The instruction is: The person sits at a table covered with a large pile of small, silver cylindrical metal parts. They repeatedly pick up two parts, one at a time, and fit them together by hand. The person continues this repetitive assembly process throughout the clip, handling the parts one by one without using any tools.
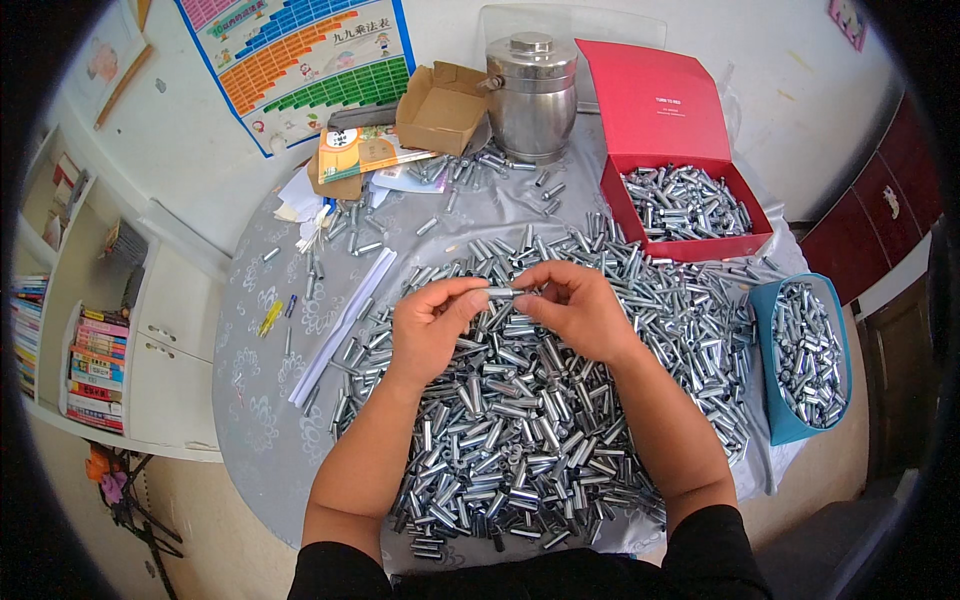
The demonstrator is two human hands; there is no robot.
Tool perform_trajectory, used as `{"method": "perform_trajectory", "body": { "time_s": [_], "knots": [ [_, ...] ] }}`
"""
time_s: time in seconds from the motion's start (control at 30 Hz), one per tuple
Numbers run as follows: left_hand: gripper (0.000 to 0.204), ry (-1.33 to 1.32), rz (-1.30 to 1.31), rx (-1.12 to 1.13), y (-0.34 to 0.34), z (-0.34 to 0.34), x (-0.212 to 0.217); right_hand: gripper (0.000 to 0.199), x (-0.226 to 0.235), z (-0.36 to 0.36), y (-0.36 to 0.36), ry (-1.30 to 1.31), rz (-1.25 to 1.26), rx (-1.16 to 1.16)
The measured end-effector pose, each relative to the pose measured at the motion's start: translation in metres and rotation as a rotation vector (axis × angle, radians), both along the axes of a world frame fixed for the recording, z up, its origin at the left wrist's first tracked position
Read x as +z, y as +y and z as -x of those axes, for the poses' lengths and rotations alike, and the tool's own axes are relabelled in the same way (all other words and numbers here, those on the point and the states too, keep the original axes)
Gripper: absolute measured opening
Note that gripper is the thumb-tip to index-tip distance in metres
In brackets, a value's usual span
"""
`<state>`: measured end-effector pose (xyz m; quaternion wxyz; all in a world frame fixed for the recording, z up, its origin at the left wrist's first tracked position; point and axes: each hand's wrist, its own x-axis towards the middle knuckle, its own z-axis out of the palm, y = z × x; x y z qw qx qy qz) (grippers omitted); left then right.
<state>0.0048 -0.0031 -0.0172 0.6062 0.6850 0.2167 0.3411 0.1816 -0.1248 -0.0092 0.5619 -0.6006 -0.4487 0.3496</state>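
Note:
Above the pile, both my hands meet at one small shiny metal sleeve (503,293), held level. My left hand (430,328) pinches its left end between thumb and forefinger. At the other end, my right hand (580,308) is closed in a pinch, its thumb and fingertips around the sleeve's right end. Whether a second part sits inside that end is hidden by the fingers. Under and around both hands spreads a large heap of similar silver metal sleeves (530,430), lying in all directions.
A red box (690,245) of metal parts stands open at the back right; a blue fabric bin (790,430) holds more. Behind are a steel pot (533,110), a cardboard box (440,110) and books (370,152). A long white strip (342,325) and yellow-handled tool (270,318) lie left.

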Motion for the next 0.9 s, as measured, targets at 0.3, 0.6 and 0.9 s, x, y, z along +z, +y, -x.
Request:
{"method": "perform_trajectory", "body": {
  "time_s": [0.3,0.6,0.9],
  "knots": [
    [0.018,-0.039,0.081,-0.085,-0.001,0.000,0.004,0.020,0.004,0.004,0.000,-0.064,-0.054,-0.006],
    [0.009,-0.033,-0.069,0.005,0.019,0.010,0.000,0.015,0.007,-0.004,-0.001,0.146,-0.067,-0.082],
    [0.020,0.278,-0.570,-0.669,0.027,0.028,0.035,0.023,0.004,-0.004,0.000,0.151,-0.061,-0.133]
  ]
}}
